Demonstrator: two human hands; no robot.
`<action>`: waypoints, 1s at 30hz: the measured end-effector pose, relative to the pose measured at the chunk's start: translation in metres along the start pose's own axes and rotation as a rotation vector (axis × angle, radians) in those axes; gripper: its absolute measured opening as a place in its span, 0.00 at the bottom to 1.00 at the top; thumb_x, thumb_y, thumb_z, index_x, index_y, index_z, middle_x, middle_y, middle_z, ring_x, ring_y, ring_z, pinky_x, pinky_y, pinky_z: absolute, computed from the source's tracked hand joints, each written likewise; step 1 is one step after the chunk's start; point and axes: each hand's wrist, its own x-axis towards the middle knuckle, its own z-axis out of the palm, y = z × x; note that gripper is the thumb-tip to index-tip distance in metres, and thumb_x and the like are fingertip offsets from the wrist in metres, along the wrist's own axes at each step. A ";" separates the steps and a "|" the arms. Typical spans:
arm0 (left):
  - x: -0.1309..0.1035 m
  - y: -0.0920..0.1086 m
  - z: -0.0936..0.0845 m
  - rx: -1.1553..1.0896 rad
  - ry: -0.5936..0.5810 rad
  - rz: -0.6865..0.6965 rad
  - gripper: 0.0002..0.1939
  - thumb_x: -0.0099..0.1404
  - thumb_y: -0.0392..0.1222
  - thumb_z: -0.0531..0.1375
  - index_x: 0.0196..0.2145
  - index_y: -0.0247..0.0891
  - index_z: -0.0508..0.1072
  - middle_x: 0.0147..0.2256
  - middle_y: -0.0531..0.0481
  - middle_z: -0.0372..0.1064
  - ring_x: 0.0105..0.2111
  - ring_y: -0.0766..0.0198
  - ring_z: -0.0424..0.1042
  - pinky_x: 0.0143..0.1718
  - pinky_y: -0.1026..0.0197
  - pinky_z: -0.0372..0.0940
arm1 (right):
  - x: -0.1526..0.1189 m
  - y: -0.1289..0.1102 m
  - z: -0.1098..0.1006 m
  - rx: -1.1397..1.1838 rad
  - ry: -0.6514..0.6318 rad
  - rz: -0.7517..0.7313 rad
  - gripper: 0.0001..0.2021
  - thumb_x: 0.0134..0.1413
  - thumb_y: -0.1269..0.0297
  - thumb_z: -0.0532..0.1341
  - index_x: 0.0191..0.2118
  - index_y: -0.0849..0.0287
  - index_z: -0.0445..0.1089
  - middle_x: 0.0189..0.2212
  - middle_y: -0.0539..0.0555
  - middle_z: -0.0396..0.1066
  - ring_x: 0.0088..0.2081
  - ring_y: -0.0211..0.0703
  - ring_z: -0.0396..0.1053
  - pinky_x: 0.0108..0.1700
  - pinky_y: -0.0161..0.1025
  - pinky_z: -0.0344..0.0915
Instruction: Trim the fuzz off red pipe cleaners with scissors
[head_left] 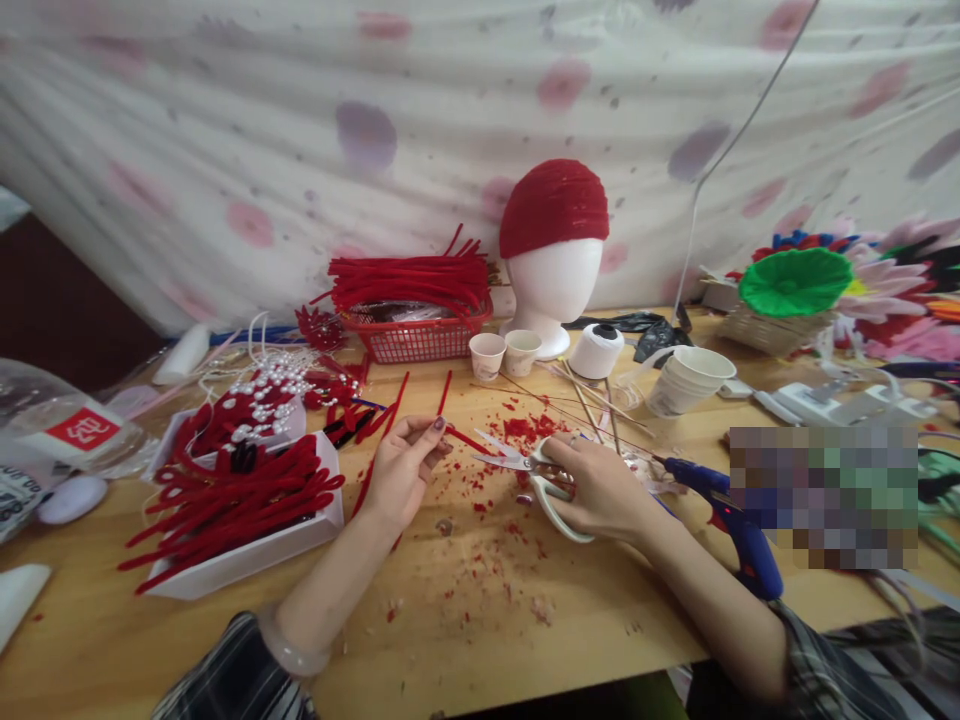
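Note:
My left hand (409, 460) pinches one end of a short red pipe cleaner (466, 438) between thumb and fingers. The pipe cleaner points right, toward the blades of white-handled scissors (556, 500). Those scissors are in my right hand (592, 485), fingers through the handles, blades parted around or beside the pipe cleaner's far end; I cannot tell which. Red fuzz clippings (529, 430) lie scattered on the wooden table (465, 640) under and behind the blades. More red pipe cleaners (445, 392) lie just behind and beside my left hand.
At left, a white box (247, 560) holds looped red pipe cleaners, near pearl strands (274, 400) and a plastic bottle (67, 425). Behind stand a red basket (420, 342), a foam head (555, 285), paper cups (487, 355) and thread (597, 352). A blue glue gun (739, 530) lies beside my right forearm.

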 end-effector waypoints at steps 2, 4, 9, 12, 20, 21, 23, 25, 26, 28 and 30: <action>-0.001 0.000 0.001 0.006 -0.012 0.001 0.16 0.39 0.36 0.74 0.26 0.34 0.73 0.23 0.55 0.74 0.22 0.74 0.70 0.28 0.71 0.66 | 0.000 0.000 0.000 0.001 -0.011 0.002 0.15 0.55 0.49 0.54 0.30 0.57 0.60 0.27 0.53 0.67 0.29 0.40 0.61 0.31 0.36 0.50; -0.003 -0.001 0.002 0.016 -0.021 0.009 0.15 0.39 0.37 0.73 0.25 0.34 0.74 0.23 0.55 0.74 0.22 0.74 0.70 0.28 0.71 0.66 | 0.000 -0.001 0.001 0.010 -0.020 -0.001 0.15 0.55 0.49 0.54 0.30 0.57 0.60 0.27 0.52 0.66 0.28 0.40 0.60 0.30 0.36 0.50; -0.006 -0.001 0.005 0.039 -0.026 0.023 0.14 0.39 0.36 0.73 0.24 0.34 0.74 0.24 0.55 0.74 0.23 0.73 0.71 0.29 0.70 0.66 | 0.000 -0.001 0.003 0.046 -0.039 -0.024 0.16 0.54 0.48 0.55 0.28 0.56 0.60 0.25 0.51 0.64 0.26 0.38 0.57 0.29 0.35 0.49; -0.006 -0.001 0.005 0.040 -0.021 0.022 0.14 0.39 0.37 0.73 0.24 0.34 0.74 0.24 0.55 0.74 0.22 0.73 0.70 0.29 0.70 0.66 | 0.000 -0.001 0.003 0.038 -0.039 -0.025 0.16 0.54 0.49 0.56 0.27 0.56 0.58 0.23 0.50 0.63 0.25 0.38 0.56 0.29 0.35 0.48; -0.004 -0.002 0.004 0.040 -0.008 0.024 0.15 0.39 0.37 0.73 0.25 0.34 0.74 0.23 0.55 0.74 0.22 0.73 0.70 0.30 0.69 0.66 | 0.000 0.000 0.003 0.021 -0.023 -0.012 0.14 0.54 0.52 0.56 0.26 0.56 0.59 0.23 0.51 0.64 0.26 0.38 0.58 0.29 0.35 0.47; -0.004 -0.002 0.003 0.039 -0.007 0.026 0.15 0.39 0.37 0.73 0.25 0.34 0.74 0.24 0.55 0.74 0.22 0.73 0.70 0.30 0.69 0.66 | 0.000 0.000 0.003 0.016 -0.023 -0.012 0.14 0.55 0.53 0.56 0.26 0.56 0.59 0.23 0.50 0.64 0.26 0.38 0.58 0.29 0.35 0.47; -0.003 -0.002 0.003 0.036 -0.010 0.029 0.15 0.39 0.37 0.73 0.25 0.34 0.74 0.24 0.55 0.74 0.23 0.74 0.70 0.30 0.69 0.66 | 0.000 0.000 0.003 0.006 -0.021 -0.017 0.14 0.55 0.53 0.56 0.26 0.56 0.58 0.23 0.50 0.63 0.25 0.37 0.58 0.28 0.35 0.47; -0.003 -0.002 0.002 0.039 -0.014 0.029 0.14 0.40 0.37 0.73 0.25 0.34 0.74 0.24 0.54 0.74 0.23 0.74 0.70 0.30 0.70 0.66 | 0.000 0.000 0.003 0.001 -0.015 -0.021 0.14 0.55 0.54 0.56 0.25 0.57 0.58 0.23 0.50 0.63 0.25 0.37 0.57 0.28 0.35 0.47; -0.003 -0.002 0.002 0.044 -0.015 0.032 0.14 0.40 0.37 0.73 0.25 0.34 0.74 0.24 0.54 0.74 0.23 0.74 0.70 0.29 0.70 0.65 | 0.000 0.000 0.003 0.001 -0.008 -0.020 0.14 0.55 0.53 0.56 0.25 0.57 0.59 0.22 0.50 0.63 0.25 0.37 0.57 0.28 0.35 0.47; -0.002 -0.002 0.001 0.053 -0.012 0.042 0.14 0.40 0.37 0.73 0.25 0.34 0.74 0.24 0.54 0.74 0.22 0.73 0.70 0.29 0.70 0.65 | 0.000 -0.001 0.003 0.001 0.010 -0.013 0.15 0.55 0.53 0.55 0.25 0.57 0.59 0.22 0.50 0.63 0.24 0.37 0.57 0.28 0.35 0.47; -0.001 -0.002 0.001 0.058 -0.011 0.053 0.14 0.40 0.37 0.73 0.25 0.34 0.74 0.24 0.54 0.74 0.22 0.73 0.70 0.29 0.69 0.65 | 0.000 -0.001 0.003 -0.001 0.023 -0.013 0.15 0.56 0.53 0.55 0.24 0.57 0.60 0.21 0.50 0.63 0.24 0.37 0.56 0.28 0.35 0.47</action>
